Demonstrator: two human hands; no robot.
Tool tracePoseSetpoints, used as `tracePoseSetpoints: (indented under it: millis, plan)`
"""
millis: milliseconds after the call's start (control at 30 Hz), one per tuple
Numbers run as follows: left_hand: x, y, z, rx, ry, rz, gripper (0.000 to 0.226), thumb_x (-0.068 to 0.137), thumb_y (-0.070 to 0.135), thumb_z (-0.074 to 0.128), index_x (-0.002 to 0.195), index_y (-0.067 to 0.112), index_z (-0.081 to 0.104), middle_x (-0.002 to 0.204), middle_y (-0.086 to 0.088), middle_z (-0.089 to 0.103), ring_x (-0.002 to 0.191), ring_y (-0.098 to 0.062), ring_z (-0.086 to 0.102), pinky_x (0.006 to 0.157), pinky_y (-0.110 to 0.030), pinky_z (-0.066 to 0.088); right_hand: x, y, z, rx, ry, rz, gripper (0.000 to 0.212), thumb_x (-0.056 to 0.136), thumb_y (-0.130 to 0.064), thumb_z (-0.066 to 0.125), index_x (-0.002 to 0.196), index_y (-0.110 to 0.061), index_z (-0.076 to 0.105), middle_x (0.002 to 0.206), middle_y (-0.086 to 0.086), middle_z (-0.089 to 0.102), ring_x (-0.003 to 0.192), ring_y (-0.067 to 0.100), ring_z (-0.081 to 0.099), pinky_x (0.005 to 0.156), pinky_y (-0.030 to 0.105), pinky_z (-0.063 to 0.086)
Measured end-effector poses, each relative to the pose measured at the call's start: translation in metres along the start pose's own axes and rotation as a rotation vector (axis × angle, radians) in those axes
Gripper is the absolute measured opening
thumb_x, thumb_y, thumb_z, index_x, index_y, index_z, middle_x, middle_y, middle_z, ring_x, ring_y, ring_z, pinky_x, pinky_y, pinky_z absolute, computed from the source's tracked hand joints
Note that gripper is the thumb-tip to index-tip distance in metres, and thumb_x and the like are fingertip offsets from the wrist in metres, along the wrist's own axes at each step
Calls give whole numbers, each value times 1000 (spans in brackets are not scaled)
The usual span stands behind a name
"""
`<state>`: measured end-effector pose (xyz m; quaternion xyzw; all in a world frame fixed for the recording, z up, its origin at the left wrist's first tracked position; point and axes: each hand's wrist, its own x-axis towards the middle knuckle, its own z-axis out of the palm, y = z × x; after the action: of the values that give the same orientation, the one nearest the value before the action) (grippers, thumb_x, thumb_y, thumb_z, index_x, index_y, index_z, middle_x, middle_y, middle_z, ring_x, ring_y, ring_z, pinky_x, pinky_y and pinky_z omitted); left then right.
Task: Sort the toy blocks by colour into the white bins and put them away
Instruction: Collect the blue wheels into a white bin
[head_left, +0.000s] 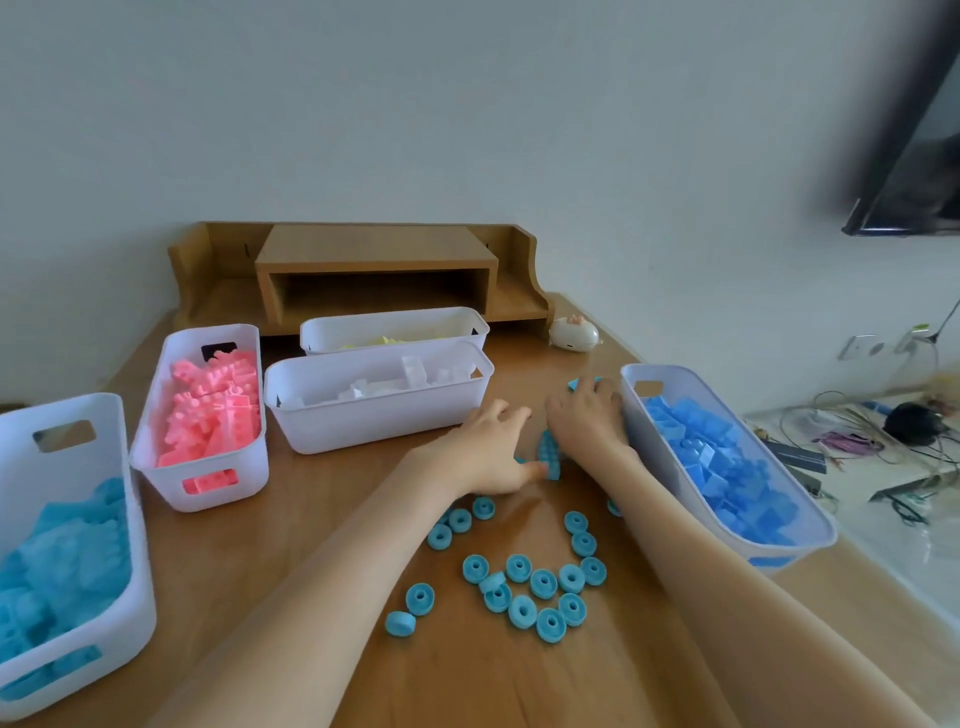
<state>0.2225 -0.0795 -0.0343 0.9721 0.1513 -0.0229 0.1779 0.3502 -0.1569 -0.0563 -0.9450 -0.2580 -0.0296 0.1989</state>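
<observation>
— Where are my hands?
— Your left hand (488, 447) lies spread flat on the table (311, 519), with the thumb touching a blue block (549, 457). Your right hand (587, 415) rests beside the blue bin (818, 530); I can't tell its grip.
— The rings (543, 582)?
— Scattered loose between your forearms.

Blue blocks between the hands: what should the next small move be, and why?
Probably close the left hand and right hand on the loose blue blocks and lift them into the right-side blue bin. Both hands already flank them, and that bin stands just beside the right hand.
</observation>
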Motion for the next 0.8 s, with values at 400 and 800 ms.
tracePoseSetpoints:
  millis: [400, 800]
  plan:
    - [19, 4, -4, -49, 145, -3, 46, 101, 26, 38, 144, 15, 30, 147, -7, 33, 126, -22, 44, 95, -32, 43, 38, -2, 11, 33, -51, 212, 59, 95, -33, 31, 149, -19, 12, 157, 12, -3, 144, 28, 0, 114, 43, 17]
    - [15, -5, -1, -90, 179, -44, 39, 102, 23, 34, 139, 15, 38, 143, -4, 40, 126, -18, 44, 97, -28, 39, 26, -6, 16, 26, -51, -13, 37, 91, -12, 38, 128, -9, 43, 131, 8, 40, 121, 24, 41, 99, 33, 38]
